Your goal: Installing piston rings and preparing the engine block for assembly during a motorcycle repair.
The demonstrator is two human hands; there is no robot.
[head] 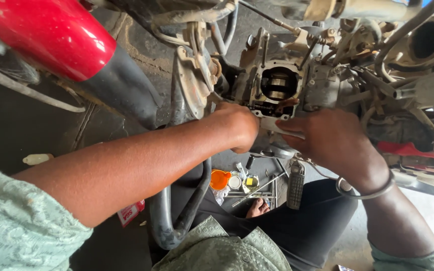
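Note:
A stripped motorcycle engine block (297,83) faces me, its round cylinder opening (280,83) exposed with the piston visible inside. My left hand (237,125) is curled against the lower left edge of the block, fingers hidden behind the knuckles. My right hand (327,138) presses a pale flat strip (272,125) against the block's underside, thumb on top. A metal bangle (372,188) circles my right wrist. What my left hand grips cannot be made out.
A red fuel tank (46,35) and black frame tube (126,90) hang at upper left. An exhaust pipe (177,216) curves below. On the ground lie an orange cap (220,179), small tins, thin rods (257,188), a footpeg (295,188) and a red-handled tool (408,149).

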